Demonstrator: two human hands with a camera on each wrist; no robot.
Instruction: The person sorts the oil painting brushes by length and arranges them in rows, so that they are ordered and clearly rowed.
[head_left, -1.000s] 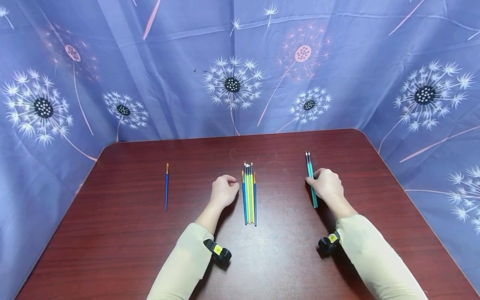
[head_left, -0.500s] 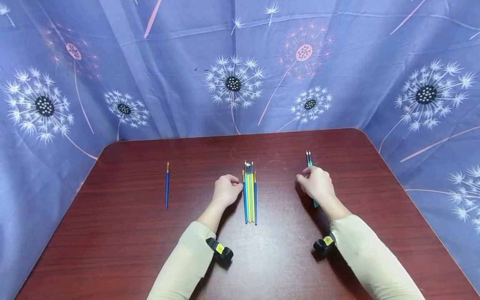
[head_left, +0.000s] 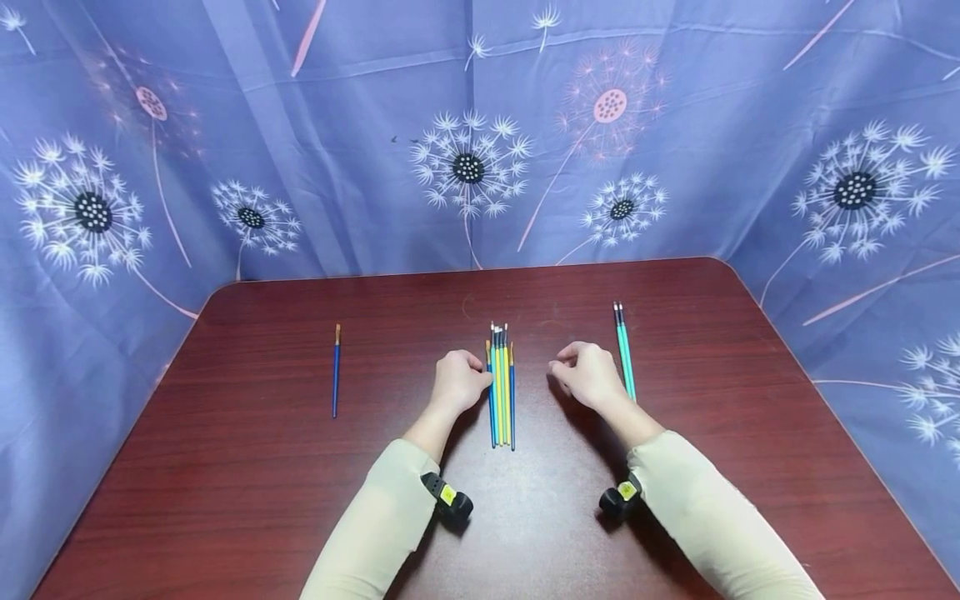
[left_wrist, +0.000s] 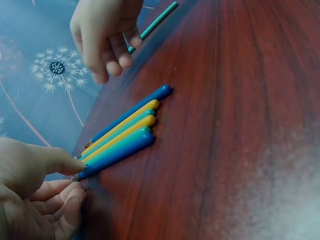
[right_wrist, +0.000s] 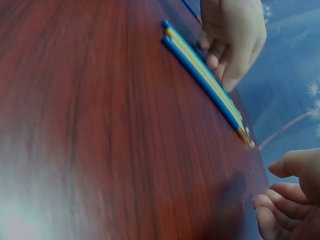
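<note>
In the head view, several slim paintbrushes [head_left: 502, 408] with yellow, teal and blue handles lie side by side mid-table, bristles pointing away. My left hand [head_left: 457, 383] is at their left edge, thumb and forefinger pinching the outermost blue paintbrush [left_wrist: 117, 157] near its metal collar. To the right of the bundle, my right hand [head_left: 591, 377] hovers with loosely bent fingers [right_wrist: 280, 200], holding nothing. Beyond that hand lie two teal paintbrushes [head_left: 625, 342] side by side, their lower ends partly hidden by the wrist. A single blue paintbrush [head_left: 336, 383] lies apart on the left.
The dark red wooden table [head_left: 247, 467] ends at a blue curtain [head_left: 360, 167] with dandelion prints, hanging along the back and both sides. A black camera is strapped to each sleeved wrist.
My right hand has let go of the two teal paintbrushes and moved left toward the bundle. My left hand has shifted slightly right, onto the bundle's outermost blue paintbrush.
</note>
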